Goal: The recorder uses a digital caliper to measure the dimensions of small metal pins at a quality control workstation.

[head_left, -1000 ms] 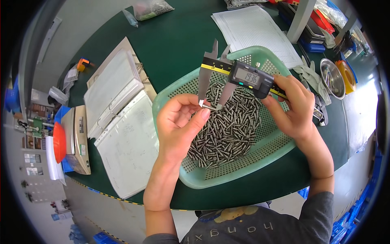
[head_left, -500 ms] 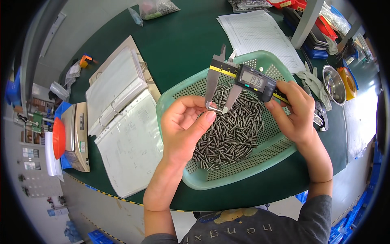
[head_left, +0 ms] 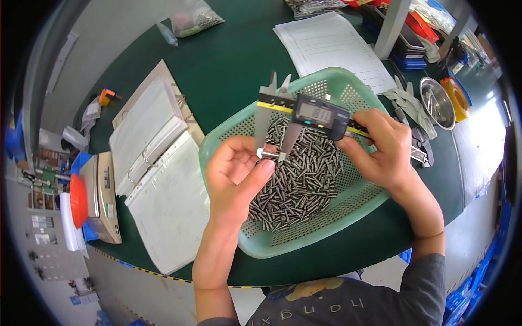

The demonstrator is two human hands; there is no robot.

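My right hand (head_left: pixel 380 146) is closed round the beam end of a digital caliper (head_left: pixel 317 114), its thumb below the display housing. Between the caliper's lower jaws lies a small metal pin (head_left: pixel 270 155), pointing roughly sideways. My left hand (head_left: pixel 234 176) pinches that pin near the left jaw with thumb and forefinger, the other fingers curled behind. Both hands are above a light green perforated plastic basket (head_left: pixel 266 247). Inside the basket lies a heap of similar small metal pins (head_left: pixel 299 190), with pointed or stepped ends.
An open ring binder (head_left: pixel 168 217) lies to the left, beside a scale (head_left: pixel 106 195) with a red dish. Printed sheets (head_left: pixel 331 46) are behind the basket. At right are grey gloves (head_left: pixel 410 106), a steel bowl (head_left: pixel 436 103) and yellow tape (head_left: pixel 459 100). A bag of parts (head_left: pixel 196 19) sits at the back.
Both hands, the caliper and the pin have shifted slightly left and down in the picture, as the whole view moved a little. The caliper is tilted less. The grips stay the same.
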